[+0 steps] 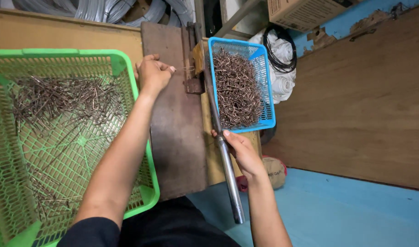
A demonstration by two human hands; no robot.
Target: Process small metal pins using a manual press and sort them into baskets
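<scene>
The right hand [244, 153] is gripping the long metal lever [224, 153], running from bottom center up toward the top, while the left hand [153, 73] is pinching a small wire piece [187, 68].

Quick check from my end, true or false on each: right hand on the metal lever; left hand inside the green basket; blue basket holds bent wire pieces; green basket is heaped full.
1. The right hand grips the metal lever. True.
2. The left hand is inside the green basket. False: it pinches a small wire piece over the brown metal plate.
3. The blue basket holds bent wire pieces. True.
4. The green basket is heaped full. False: only scattered straight wires.
</scene>
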